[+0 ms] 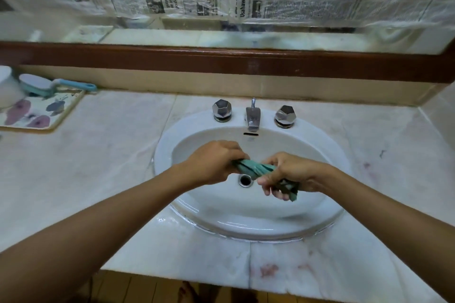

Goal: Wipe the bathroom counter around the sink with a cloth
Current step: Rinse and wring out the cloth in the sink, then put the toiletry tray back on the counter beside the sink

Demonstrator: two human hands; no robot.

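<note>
A green cloth (256, 169), twisted into a tight rope, hangs over the white oval sink (248, 224). My left hand (211, 162) grips its left end and my right hand (288, 174) grips its right end, with a loose corner sticking out below the right fingers. Both hands are above the basin, close to the drain (245, 180). The pale marble counter (103, 155) runs around the sink, with reddish stains at the right and the front.
A chrome faucet (252, 115) with two faceted knobs (222, 109) (284, 115) stands behind the basin. At far left lies a flowered mat (37, 110) with a blue scrub brush (49, 85) and a white container (7, 88). A newspaper-covered mirror is behind.
</note>
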